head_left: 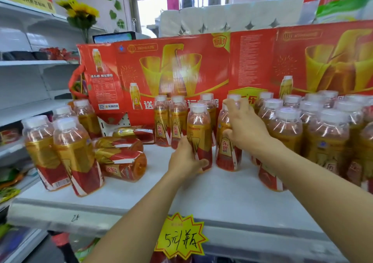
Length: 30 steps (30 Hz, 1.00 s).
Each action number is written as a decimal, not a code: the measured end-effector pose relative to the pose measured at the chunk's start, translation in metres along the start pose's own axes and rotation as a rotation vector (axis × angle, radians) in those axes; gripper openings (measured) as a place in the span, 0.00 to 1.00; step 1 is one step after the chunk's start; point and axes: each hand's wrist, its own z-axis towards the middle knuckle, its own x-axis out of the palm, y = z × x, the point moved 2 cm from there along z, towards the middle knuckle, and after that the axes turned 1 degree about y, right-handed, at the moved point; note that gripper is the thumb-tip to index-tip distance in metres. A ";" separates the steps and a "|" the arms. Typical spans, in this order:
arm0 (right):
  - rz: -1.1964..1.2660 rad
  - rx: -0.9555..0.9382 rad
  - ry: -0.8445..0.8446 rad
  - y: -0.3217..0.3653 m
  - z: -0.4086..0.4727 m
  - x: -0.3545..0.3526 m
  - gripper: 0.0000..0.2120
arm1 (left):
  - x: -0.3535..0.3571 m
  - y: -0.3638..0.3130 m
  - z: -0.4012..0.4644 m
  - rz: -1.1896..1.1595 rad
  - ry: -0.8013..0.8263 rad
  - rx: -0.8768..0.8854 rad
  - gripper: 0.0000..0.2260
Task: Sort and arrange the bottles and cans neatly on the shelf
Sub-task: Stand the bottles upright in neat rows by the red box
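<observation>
The left hand (184, 157) is wrapped around the lower label of an upright bottle (199, 136) at centre frame, fingers closed on its base. Just to its right, the right hand (245, 127) is closed on a second bottle (227, 151), thumb low on the label and fingers up by the shoulder. Both bottles stand on the white shelf (141, 198), touching or nearly touching each other; which, the view does not settle.

These are sealed plastic bottles, white-capped, holding amber drink up to about the shoulder, with clear headspace above. They probably carry fair weight for their size. The glossy shrink labels look slick, and the walls should give a little under a squeeze, so the waist, where the label is snug, seems the best hold. Gripping the cap would likely let the body swing.

Right of frame, a dense block of upright bottles (323, 133) stands in rows. At left, a pair (64, 153) stands near the shelf edge, leaning outward in the wide lens. Between them and the hands, three fallen bottles (121, 157) lie on their sides; being round, they may roll if nudged. Red cartons (181, 70) line the back of the shelf, closed, contents unseen. A yellow price tag (180, 237) hangs from the shelf lip at bottom centre.
</observation>
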 end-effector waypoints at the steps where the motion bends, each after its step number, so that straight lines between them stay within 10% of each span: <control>1: -0.008 0.000 0.001 -0.002 0.003 0.004 0.32 | 0.003 -0.002 0.004 -0.020 0.007 -0.005 0.33; 8: 0.037 0.024 0.027 -0.007 0.002 0.015 0.41 | -0.004 -0.002 -0.002 -0.029 0.023 -0.005 0.34; 14: 0.336 -0.251 -0.352 0.049 -0.045 0.013 0.33 | -0.060 0.016 -0.086 -0.061 -0.295 0.203 0.27; 22: 0.280 -0.419 0.178 0.182 -0.031 0.067 0.29 | -0.150 0.107 -0.134 0.022 -0.769 0.000 0.29; 30: -0.051 -0.200 0.461 0.250 0.003 0.128 0.44 | -0.185 0.170 -0.113 0.010 -0.348 -0.203 0.43</control>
